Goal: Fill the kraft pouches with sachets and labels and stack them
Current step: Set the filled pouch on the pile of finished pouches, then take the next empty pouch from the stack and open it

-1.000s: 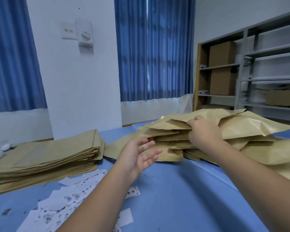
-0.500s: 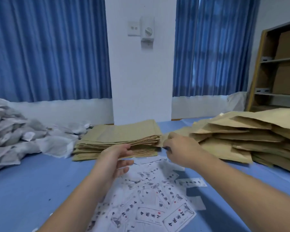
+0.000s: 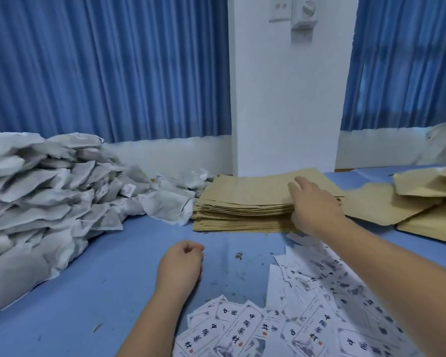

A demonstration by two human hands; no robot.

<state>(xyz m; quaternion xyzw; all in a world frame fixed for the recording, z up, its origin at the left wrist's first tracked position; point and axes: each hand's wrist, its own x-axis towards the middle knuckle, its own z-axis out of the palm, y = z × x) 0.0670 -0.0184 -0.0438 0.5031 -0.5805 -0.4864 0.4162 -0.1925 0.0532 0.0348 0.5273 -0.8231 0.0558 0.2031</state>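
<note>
A stack of flat, empty kraft pouches (image 3: 242,202) lies at the middle back of the blue table (image 3: 119,269). My right hand (image 3: 316,204) rests on the stack's right front corner. Its fingers lie flat on the top pouch and its thumb is hidden at the front edge. My left hand (image 3: 180,264) sits on the table in front of the stack, fingers curled into a fist and holding nothing. A big heap of white sachets (image 3: 49,191) fills the left side. Printed paper labels (image 3: 307,320) lie scattered at the front right. Filled pouches (image 3: 428,189) are piled at the far right.
A white pillar (image 3: 286,99) with a wall switch stands behind the pouch stack, with blue curtains (image 3: 108,68) on both sides. Small dark crumbs dot the table between my hands.
The view has swung left, from the filled pile to the sachet heap. My right hand moved from the filled pouches onto the flat stack. My left hand dropped to the table and curled.
</note>
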